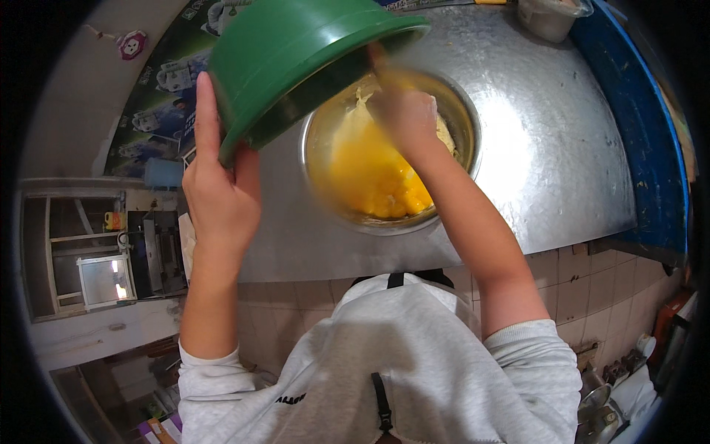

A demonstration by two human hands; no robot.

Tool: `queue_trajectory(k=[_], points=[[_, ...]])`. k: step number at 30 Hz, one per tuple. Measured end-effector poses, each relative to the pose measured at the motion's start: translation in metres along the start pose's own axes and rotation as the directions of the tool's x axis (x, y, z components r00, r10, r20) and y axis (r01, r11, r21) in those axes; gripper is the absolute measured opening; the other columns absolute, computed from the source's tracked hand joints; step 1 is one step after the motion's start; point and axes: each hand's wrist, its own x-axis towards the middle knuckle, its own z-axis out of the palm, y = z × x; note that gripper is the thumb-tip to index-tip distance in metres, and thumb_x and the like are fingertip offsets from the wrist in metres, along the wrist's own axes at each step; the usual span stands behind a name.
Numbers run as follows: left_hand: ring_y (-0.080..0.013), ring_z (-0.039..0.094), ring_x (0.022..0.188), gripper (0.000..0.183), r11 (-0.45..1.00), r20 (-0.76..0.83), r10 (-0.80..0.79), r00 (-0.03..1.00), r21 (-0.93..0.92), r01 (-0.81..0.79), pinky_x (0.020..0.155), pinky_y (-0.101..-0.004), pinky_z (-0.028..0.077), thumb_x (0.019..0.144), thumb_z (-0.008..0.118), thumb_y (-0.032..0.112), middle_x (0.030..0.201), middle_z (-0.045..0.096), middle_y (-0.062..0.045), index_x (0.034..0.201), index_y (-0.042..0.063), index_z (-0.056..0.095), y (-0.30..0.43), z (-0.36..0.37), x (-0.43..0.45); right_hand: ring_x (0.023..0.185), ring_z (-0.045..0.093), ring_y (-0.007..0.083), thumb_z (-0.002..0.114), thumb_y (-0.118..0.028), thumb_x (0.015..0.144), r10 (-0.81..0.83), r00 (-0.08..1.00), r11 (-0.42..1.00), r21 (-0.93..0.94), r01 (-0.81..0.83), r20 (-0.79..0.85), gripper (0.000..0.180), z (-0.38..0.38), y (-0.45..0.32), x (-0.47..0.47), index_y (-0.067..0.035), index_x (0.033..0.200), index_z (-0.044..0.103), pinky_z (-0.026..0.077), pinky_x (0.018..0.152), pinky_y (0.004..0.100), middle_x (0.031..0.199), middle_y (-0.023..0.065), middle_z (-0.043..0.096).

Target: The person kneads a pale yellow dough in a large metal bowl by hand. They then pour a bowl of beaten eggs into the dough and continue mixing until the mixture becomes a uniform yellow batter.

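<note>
A green plastic basin [288,61] is tipped over a metal mixing bowl [468,119]. My left hand [222,177] grips the basin by its rim, with one finger stretched up along the outside. Bright yellow egg yolks [388,202] lie in the bowl's near part, against a pale yellow dough-like mass [358,119]. My right hand [407,119] is above the bowl, close to the basin's mouth, and blurred by motion. An orange-brown shape [377,55] reaches from it under the basin's rim; whether that is a finger or a handle cannot be told. Yellow streaks blur across the bowl.
The bowl stands on a metal worktop [554,194]. A blue raised edge [649,144] bounds the right side. At the back right sits a clear plastic tub [549,19]. Left of the worktop are a printed dark green sheet [166,100] and a shelf unit [72,238].
</note>
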Motion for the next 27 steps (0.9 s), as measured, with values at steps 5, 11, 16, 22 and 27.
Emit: queue_trajectory(k=[5,11,16,22,27], points=[[-0.0212,0.059,0.097,0.066,0.995,-0.018,-0.074,0.997,-0.072,0.072,0.08,-0.0254,0.044,0.081,0.049,-0.007,0.113,0.058,-0.017,0.14,0.009,0.025,-0.01,0.001,-0.006,0.06,0.059,0.0345,0.059,-0.018,0.076,-0.054,0.998,0.996,0.072,0.056,-0.036,0.017,-0.006,0.004,-0.013,-0.005,0.087,0.059,0.046,0.056,0.0434,0.063,0.0169,0.059],[-0.0187,0.044,0.116,0.058,0.935,-0.056,-0.263,0.963,-0.259,0.241,0.094,-0.0263,0.034,0.086,0.043,-0.006,0.133,0.041,-0.016,0.139,0.001,0.023,-0.028,-0.007,-0.016,0.073,0.061,0.0332,0.055,-0.015,0.078,0.084,0.984,0.969,0.219,-0.117,0.157,0.059,0.002,0.0,-0.033,-0.012,0.134,0.035,0.047,0.064,0.0414,0.081,0.0174,0.062],[-0.0209,0.038,0.122,0.056,0.922,-0.044,-0.248,0.968,-0.316,0.222,0.098,-0.0273,0.03,0.087,0.04,-0.006,0.139,0.032,-0.017,0.139,-0.001,0.02,-0.032,0.002,-0.023,0.074,0.06,0.0309,0.055,-0.015,0.078,0.075,0.871,0.972,0.157,-0.172,0.486,0.044,0.022,-0.017,-0.036,-0.004,0.12,0.047,0.047,0.066,0.04,0.08,0.0163,0.061],[-0.0225,0.042,0.12,0.064,0.974,0.001,-0.157,0.988,-0.165,0.155,0.094,-0.027,0.034,0.083,0.044,-0.007,0.135,0.039,-0.019,0.141,0.003,0.018,-0.022,0.015,-0.027,0.075,0.06,0.0252,0.061,-0.014,0.075,-0.045,0.905,0.835,0.513,-0.198,0.423,0.08,0.043,-0.034,-0.025,0.004,0.137,0.015,0.047,0.068,0.0351,0.079,0.0143,0.061],[-0.0226,0.052,0.108,0.066,0.985,0.067,-0.173,0.983,0.035,0.171,0.085,-0.0243,0.038,0.083,0.041,-0.006,0.126,0.047,-0.017,0.142,0.009,0.017,-0.014,0.016,-0.034,0.077,0.059,0.0208,0.059,-0.009,0.077,0.082,0.943,0.681,0.673,-0.289,0.322,0.046,0.045,-0.037,-0.014,0.007,0.116,0.042,0.047,0.069,0.0307,0.085,0.013,0.061]])
